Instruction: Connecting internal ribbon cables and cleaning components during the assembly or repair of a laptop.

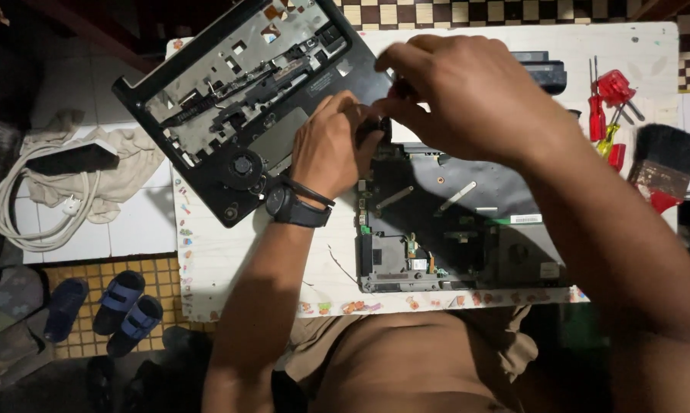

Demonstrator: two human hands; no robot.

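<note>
A disassembled laptop base (452,229) lies on the small white table (230,268) in front of me, its board and metal strips exposed. My left hand (330,145), with a black watch on the wrist, rests at the base's upper left corner, fingers curled around a small dark part there. My right hand (467,92) hovers just above it, fingers closed on a thin tool with a dark red handle (397,89) that points down at the same corner. The tool's tip is hidden by my fingers.
The laptop's black upper case (230,99) lies upside down at the table's left, overhanging the edge. Red-handled screwdrivers (607,103) and a black brush (666,160) sit at the right. A black battery (544,69) lies at the back. Cable, cloth (77,183) and sandals (123,302) are on the floor.
</note>
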